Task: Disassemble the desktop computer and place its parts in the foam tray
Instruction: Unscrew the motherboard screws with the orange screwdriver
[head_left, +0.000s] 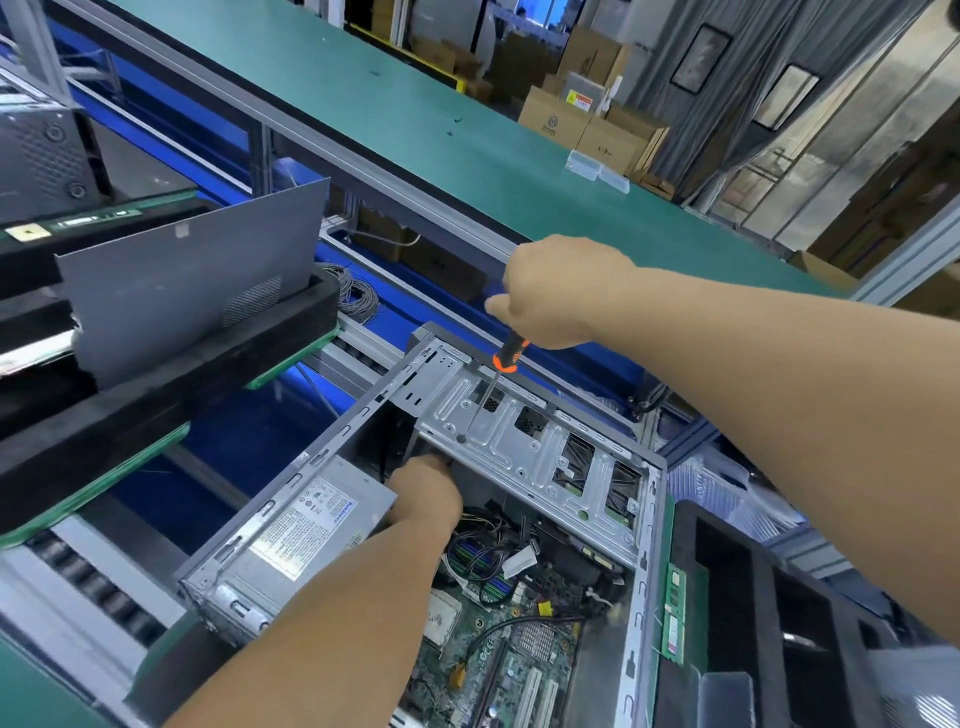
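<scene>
Right hand (550, 291) grips screwdriver (506, 358), tip on a screw in the metal drive cage (524, 441) of the open computer case (641, 571). Left hand (428, 493) reaches under the cage; its grasp cannot be told. Foam tray (696, 535) lies just right of the case.

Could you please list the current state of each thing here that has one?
Computer case: side open, insides exposed.
Screwdriver: gripped by right hand, tip on a screw in the drive cage.
Left hand: reaching inside beside the power supply; fingers hidden.
Side panel: removed, standing in the foam tray.
</scene>
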